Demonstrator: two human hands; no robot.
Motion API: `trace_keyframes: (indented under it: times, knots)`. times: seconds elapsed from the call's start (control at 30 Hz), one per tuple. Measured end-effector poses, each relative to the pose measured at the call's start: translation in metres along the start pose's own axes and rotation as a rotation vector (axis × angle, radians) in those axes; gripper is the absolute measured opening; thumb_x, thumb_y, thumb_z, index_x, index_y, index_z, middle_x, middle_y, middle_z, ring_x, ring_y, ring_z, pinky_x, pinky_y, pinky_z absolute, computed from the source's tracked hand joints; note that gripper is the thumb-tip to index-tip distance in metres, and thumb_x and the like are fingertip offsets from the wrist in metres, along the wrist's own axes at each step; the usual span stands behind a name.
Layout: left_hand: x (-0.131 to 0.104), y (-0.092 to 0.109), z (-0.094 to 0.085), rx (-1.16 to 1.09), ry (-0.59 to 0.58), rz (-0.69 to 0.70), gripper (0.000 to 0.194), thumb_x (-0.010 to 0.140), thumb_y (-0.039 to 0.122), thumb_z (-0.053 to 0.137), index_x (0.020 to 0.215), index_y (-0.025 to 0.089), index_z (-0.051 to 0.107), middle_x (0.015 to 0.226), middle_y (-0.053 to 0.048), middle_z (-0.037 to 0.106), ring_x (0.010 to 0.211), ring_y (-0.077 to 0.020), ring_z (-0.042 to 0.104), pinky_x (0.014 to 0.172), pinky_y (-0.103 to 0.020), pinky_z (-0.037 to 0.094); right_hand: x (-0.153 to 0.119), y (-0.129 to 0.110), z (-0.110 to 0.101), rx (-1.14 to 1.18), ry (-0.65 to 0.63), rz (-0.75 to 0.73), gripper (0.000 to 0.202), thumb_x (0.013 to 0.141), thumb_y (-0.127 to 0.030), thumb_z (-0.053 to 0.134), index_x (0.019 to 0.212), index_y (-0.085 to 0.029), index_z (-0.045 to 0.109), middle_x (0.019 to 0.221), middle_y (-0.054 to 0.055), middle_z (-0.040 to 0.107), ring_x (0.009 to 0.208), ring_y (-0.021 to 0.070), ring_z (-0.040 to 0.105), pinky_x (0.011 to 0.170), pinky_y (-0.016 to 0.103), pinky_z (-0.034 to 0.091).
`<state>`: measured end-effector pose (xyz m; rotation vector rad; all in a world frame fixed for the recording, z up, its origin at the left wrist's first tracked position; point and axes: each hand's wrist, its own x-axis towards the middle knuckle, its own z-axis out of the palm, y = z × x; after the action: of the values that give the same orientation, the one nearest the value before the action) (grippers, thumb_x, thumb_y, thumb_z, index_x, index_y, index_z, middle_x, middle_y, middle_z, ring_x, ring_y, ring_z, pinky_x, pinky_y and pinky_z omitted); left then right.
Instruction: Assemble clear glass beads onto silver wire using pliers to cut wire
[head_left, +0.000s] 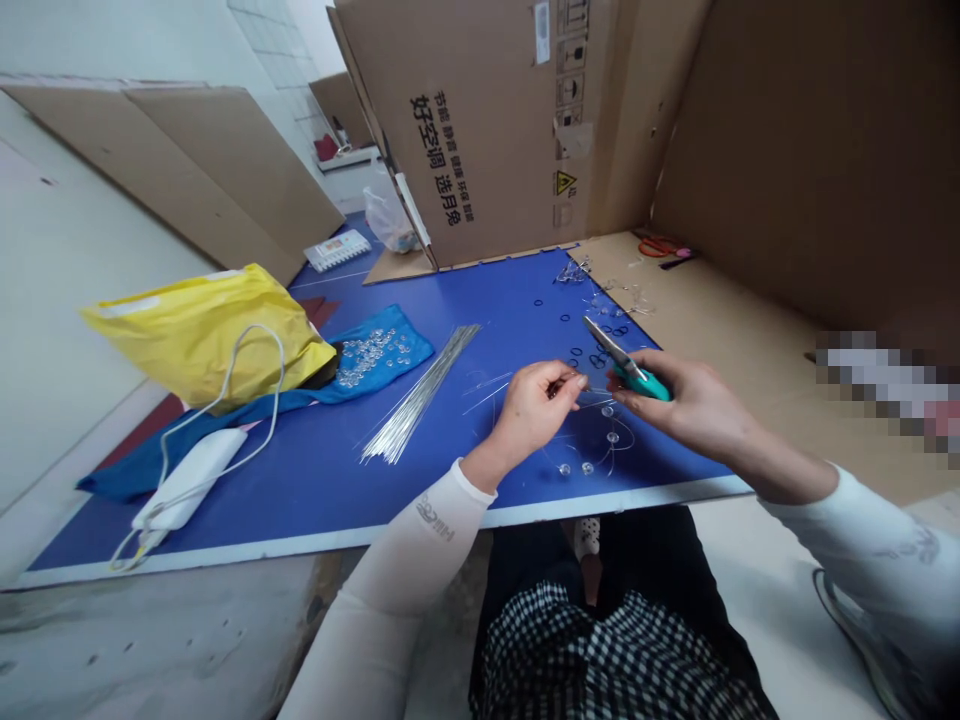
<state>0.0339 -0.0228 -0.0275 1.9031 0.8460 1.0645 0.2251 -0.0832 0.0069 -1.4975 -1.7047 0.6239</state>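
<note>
Left hand pinched, apparently on fine wire; right hand closed round pliers, tips pointing away, likely keeping left fingers clear; beads on table by near edge; wire bundle left, likely for easy reach

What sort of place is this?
Likely a makeshift handwork bench: a wire bundle, loose clear pieces on a cloth, and a green-handled tool in the right hand.
</note>
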Motion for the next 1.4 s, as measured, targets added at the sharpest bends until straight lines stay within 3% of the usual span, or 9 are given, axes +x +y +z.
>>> trace_keyframes:
  times: [0.27,0.67,0.8,0.93,1.07,1.17,1.3,1.4]
  knots:
    - [-0.001,0.002,-0.002,0.039,-0.049,0.043,0.023,0.093,0.032,0.059,0.076,0.017,0.062,0.068,0.0,0.063,0.063,-0.0121,0.064,0.059,-0.022,0.048,0.002,-0.008,0.002,0.161,0.055,0.183,0.01,0.073,-0.031,0.071,0.077,-0.023,0.067,0.058,-0.001,0.062,0.054,0.0154,0.052,0.052,0.03,0.04]
    - [-0.003,0.01,-0.004,0.279,-0.08,0.235,0.022,0.093,0.023,0.058,0.072,0.018,0.061,0.066,0.0,0.062,0.065,-0.0131,0.055,0.066,-0.027,0.041,-0.002,-0.006,0.0,0.165,0.097,0.189,0.01,0.069,-0.03,0.074,0.073,-0.024,0.068,0.056,-0.002,0.058,0.055,0.0153,0.05,0.052,0.029,0.037]
    - [-0.001,0.005,-0.004,0.216,-0.079,0.18,0.02,0.092,0.026,0.059,0.074,0.018,0.063,0.067,0.0,0.063,0.066,-0.0132,0.057,0.065,-0.027,0.043,-0.002,-0.006,0.0,0.183,0.084,0.184,0.012,0.069,-0.033,0.074,0.075,-0.023,0.069,0.059,-0.001,0.061,0.057,0.0162,0.052,0.052,0.03,0.039]
    - [0.0,-0.001,-0.003,0.018,-0.089,0.074,0.021,0.091,0.029,0.059,0.074,0.016,0.063,0.068,-0.001,0.063,0.065,-0.0123,0.061,0.064,-0.026,0.05,-0.005,-0.004,-0.005,0.151,0.072,0.155,0.02,0.075,-0.042,0.072,0.083,-0.023,0.071,0.073,0.002,0.069,0.067,0.0198,0.061,0.061,0.033,0.046]
    - [0.001,-0.003,-0.003,-0.18,-0.085,-0.041,0.021,0.089,0.033,0.062,0.077,0.015,0.064,0.07,0.0,0.062,0.064,-0.0107,0.063,0.064,-0.024,0.056,-0.012,0.012,-0.017,-0.027,0.088,0.072,0.034,0.083,-0.055,0.065,0.095,-0.024,0.071,0.093,0.006,0.075,0.084,0.0272,0.068,0.073,0.039,0.05]
    - [0.002,-0.003,-0.004,-0.263,-0.053,-0.053,0.022,0.087,0.034,0.065,0.077,0.015,0.065,0.072,-0.001,0.064,0.065,-0.01,0.063,0.064,-0.024,0.058,-0.019,0.036,-0.025,-0.186,0.057,0.076,0.047,0.089,-0.063,0.051,0.102,-0.021,0.069,0.093,0.01,0.075,0.083,0.0311,0.068,0.07,0.042,0.049]
    - [0.002,-0.002,-0.005,-0.281,-0.016,-0.035,0.021,0.087,0.034,0.066,0.078,0.015,0.066,0.073,-0.002,0.065,0.065,-0.0102,0.065,0.064,-0.024,0.058,-0.034,0.068,-0.024,-0.301,-0.065,0.001,0.051,0.092,-0.064,0.047,0.106,-0.018,0.065,0.097,0.014,0.073,0.082,0.0308,0.069,0.069,0.042,0.052]
    - [0.001,0.0,-0.005,-0.218,-0.006,-0.016,0.021,0.089,0.033,0.064,0.078,0.015,0.065,0.072,-0.002,0.065,0.065,-0.0113,0.067,0.062,-0.023,0.057,-0.042,0.075,-0.017,-0.328,-0.123,-0.097,0.044,0.095,-0.058,0.048,0.109,-0.02,0.064,0.103,0.013,0.071,0.086,0.028,0.069,0.075,0.041,0.054]
